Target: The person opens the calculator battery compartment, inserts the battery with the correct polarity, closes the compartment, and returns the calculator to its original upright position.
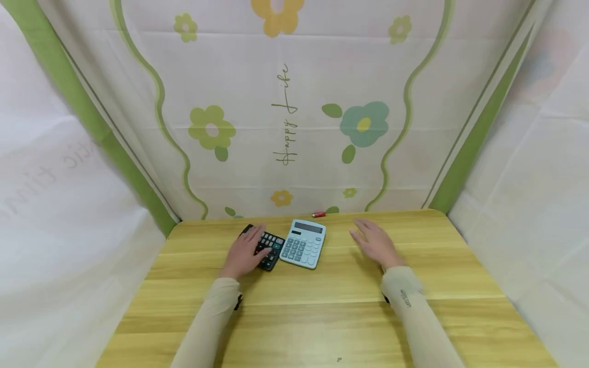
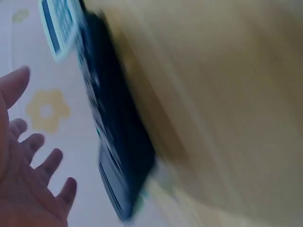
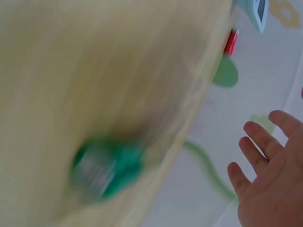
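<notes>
My left hand (image 1: pixel 246 254) hovers over a black calculator (image 1: pixel 274 246) and hides its left part in the head view. In the left wrist view its fingers are spread and stand apart from the calculator (image 2: pixel 113 113). A light blue calculator (image 1: pixel 302 244) lies flat just right of the black one. Farther right, my right hand (image 1: pixel 377 246) is held over the table, loosely spread and holding nothing. A blurred green thing with a pale middle (image 3: pixel 106 168) shows in the right wrist view; its kind cannot be told. From the head, the right hand and forearm seem to hide it.
A small red cylinder-like thing (image 1: pixel 318 214) lies at the back edge of the wooden table (image 1: pixel 303 317). Behind it hangs a white flowered cloth (image 1: pixel 248 76), with more cloth (image 1: pixel 543 214) along both sides.
</notes>
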A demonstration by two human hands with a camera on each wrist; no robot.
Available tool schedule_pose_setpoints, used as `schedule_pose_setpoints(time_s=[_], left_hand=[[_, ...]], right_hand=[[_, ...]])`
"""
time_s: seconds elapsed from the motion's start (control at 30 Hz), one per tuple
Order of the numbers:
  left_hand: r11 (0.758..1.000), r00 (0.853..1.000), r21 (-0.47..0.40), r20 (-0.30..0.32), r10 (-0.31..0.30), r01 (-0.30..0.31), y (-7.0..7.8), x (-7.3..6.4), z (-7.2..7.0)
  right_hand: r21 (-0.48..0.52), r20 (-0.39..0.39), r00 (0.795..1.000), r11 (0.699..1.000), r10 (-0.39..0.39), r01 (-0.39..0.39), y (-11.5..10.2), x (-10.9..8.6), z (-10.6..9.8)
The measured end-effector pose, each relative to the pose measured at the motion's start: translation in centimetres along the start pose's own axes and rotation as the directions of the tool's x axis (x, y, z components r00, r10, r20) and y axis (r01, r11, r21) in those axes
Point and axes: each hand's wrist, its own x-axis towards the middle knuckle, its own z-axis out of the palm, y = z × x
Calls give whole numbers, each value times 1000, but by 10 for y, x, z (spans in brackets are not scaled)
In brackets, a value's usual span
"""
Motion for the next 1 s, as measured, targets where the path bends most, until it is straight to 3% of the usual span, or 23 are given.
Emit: schedule_pose_setpoints(time_s=[0.1,0.33,0.53,0.8,1.0], left_hand=[[1000,998,-8,60,13,-12,16,16,8],[997,985,74,163,-47,35,34,37,26],[995,980,78,188,-69,55,41,43,36],[996,975,90,221,-27,7,47,45,41],[996,974,89,223,-24,4,49,41,44]], right_hand=[[2,31,1000,1000,3,-3,-14,16,9],[76,176,984,996,39,-53,-41,42,36],[123,209,977,990,38,-65,-53,47,49],[114,221,974,990,54,-81,-52,47,55],[112,243,968,990,54,-84,-51,45,55]])
